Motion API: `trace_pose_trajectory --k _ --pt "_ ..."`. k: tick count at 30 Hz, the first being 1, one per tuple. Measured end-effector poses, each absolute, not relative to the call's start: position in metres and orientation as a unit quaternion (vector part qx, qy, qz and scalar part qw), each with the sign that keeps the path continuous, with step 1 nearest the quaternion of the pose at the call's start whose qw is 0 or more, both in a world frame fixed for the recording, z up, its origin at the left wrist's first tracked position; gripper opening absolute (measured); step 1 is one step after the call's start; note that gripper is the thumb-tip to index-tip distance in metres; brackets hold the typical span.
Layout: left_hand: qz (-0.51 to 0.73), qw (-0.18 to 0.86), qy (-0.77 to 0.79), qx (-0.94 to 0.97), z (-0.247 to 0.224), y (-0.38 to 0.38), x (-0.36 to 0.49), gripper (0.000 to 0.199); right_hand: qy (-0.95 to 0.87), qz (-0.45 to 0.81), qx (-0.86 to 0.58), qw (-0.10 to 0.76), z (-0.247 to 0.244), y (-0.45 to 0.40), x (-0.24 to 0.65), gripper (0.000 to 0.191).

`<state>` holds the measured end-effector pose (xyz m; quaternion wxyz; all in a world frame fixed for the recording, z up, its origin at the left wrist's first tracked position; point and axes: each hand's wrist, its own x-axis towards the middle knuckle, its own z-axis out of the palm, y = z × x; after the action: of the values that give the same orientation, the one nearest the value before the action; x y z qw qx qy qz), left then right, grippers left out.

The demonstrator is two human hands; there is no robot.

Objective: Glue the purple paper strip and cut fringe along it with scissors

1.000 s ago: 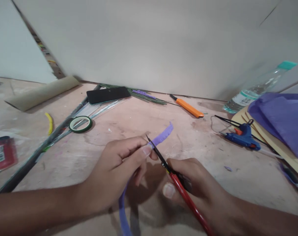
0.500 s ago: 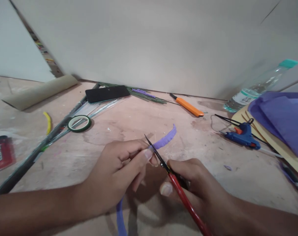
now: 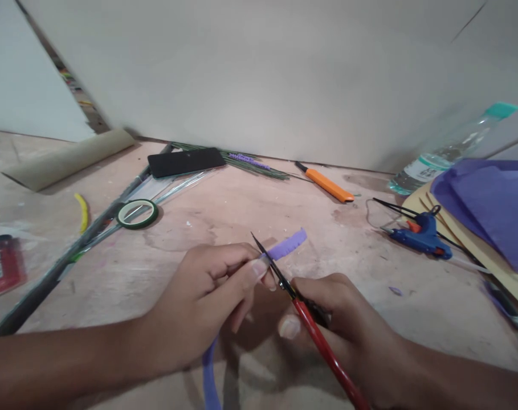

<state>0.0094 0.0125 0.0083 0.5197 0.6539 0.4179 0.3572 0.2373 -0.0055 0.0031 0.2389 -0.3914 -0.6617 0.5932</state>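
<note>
Between the thumb and fingers of my left hand (image 3: 216, 290) is pinched a purple paper strip (image 3: 288, 245). Its short end sticks out to the right with small cuts along the lower edge, and its long tail hangs down below the hand. My right hand (image 3: 339, 319) is closed around red-handled scissors (image 3: 316, 336). The dark blades lie across the strip right beside my left thumb tip, pointing up and left. Part of the handles is hidden by my right hand.
Around lie a green tape roll (image 3: 137, 214), a black phone (image 3: 187, 163), green stems with a purple sprig (image 3: 249, 161), an orange cutter (image 3: 329, 185), a blue glue gun (image 3: 423, 236), purple sheets (image 3: 493, 205), a bottle (image 3: 447, 151), a cardboard tube (image 3: 70, 159) and a red container (image 3: 3, 265).
The free end of the purple strip has dipped slightly and turned a little. Both hands and the scissors stay in nearly the same place.
</note>
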Motion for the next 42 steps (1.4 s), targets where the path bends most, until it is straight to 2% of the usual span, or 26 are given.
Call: trace_pose_trajectory --k 5,15,31,34,39,42 --pt "0.366 0.541 0.418 0.632 0.0051 0.0121 0.0077 0.044 -0.659 0.586 -0.406 0.238 0.0046 -0.0043 0.2357 0.051" --pt "0.356 0.580 0.412 0.605 0.0029 0.0118 0.0089 0.032 -0.673 0.559 -0.418 0.245 0.0067 -0.0033 0.2350 0.057" --pt "0.367 0.612 0.408 0.570 0.0048 0.0106 0.0099 0.030 -0.674 0.568 -0.407 0.237 0.0064 -0.0038 0.2365 0.062" --pt "0.383 0.608 0.407 0.564 0.0080 0.0109 0.0093 0.030 -0.677 0.572 -0.396 0.239 0.0033 -0.0046 0.2390 0.059" --pt "0.382 0.563 0.426 0.596 0.0072 0.0124 0.0093 0.037 -0.675 0.586 -0.377 0.244 0.0014 -0.0059 0.2394 0.040" --pt "0.377 0.540 0.423 0.623 0.0062 0.0119 0.0098 0.040 -0.681 0.567 -0.403 0.230 0.0032 -0.0070 0.2385 0.043"
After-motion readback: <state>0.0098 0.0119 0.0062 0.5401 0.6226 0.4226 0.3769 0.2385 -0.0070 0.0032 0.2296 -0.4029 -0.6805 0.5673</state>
